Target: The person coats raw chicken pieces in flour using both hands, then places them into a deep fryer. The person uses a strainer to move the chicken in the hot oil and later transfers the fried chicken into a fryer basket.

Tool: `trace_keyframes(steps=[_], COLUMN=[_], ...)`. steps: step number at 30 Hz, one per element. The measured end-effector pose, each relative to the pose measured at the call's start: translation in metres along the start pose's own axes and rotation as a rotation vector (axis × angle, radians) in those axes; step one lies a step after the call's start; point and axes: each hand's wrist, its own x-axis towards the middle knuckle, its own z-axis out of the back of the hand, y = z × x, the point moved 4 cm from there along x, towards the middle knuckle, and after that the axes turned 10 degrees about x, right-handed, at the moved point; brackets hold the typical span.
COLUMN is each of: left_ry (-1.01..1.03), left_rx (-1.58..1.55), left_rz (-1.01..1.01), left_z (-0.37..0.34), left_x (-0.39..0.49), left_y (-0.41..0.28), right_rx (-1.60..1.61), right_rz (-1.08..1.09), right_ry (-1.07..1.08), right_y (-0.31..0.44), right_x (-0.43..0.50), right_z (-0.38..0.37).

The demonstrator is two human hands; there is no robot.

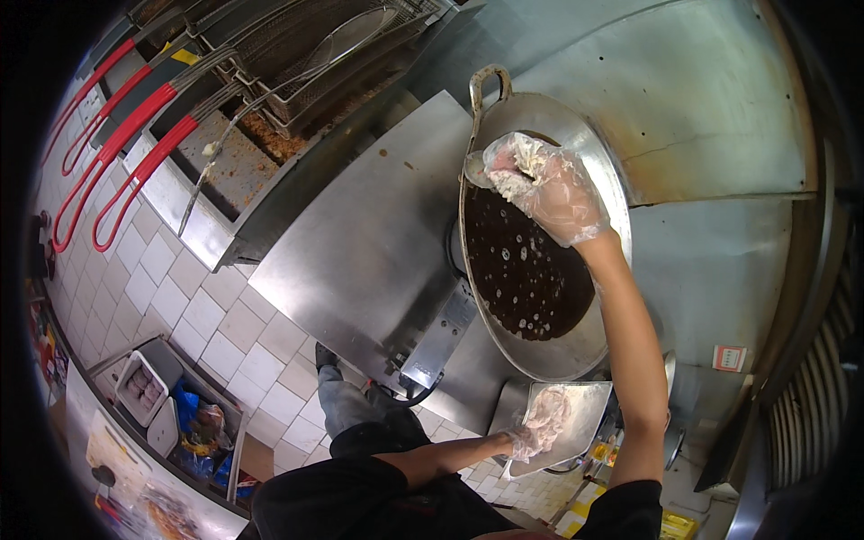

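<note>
My right hand (550, 189), in a clear plastic glove caked with white batter or flour, is above a large metal wok (540, 368). Its fingers are curled, and the coating hides whether a piece of food is in them. A small pale object (476, 170) shows beside the fingertips at the wok's left rim; I cannot tell what it is. Dark oil (523, 270) with bubbles on its surface fills the wok's bottom. Lower down, my left hand (543, 425), also in a flour-coated glove, is over a metal tray (590, 405) with pale flour in it. What its fingers hold is unclear.
Fryer baskets (270, 81) with red handles (121, 142) and a wire skimmer (351, 40) lie at the upper left. A steel counter (364, 229) adjoins the wok. Behind me, a cart (236, 432) holds food containers (142, 388) and bags. A tiled floor (223, 337) runs between.
</note>
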Motion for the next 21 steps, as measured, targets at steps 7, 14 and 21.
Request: trace_keyframes(steps=[7,14,21], left_ry=[0.015,0.012,-0.033], left_rx=[0.004,0.016,0.009], left_rz=[0.008,0.025,0.064], left_z=[0.014,0.014,0.024], left_x=[-0.002,-0.004,-0.008], left_y=[-0.003,-0.008,-0.01], right_rx=[-0.074,-0.079,0.088], right_rz=[-0.121,0.016,-0.074], right_ry=[0.015,-0.074,-0.074], right_y=[-0.003,-0.004,-0.008], right_x=[-0.001,-0.005,-0.044], right_z=[0.004,0.002,0.03])
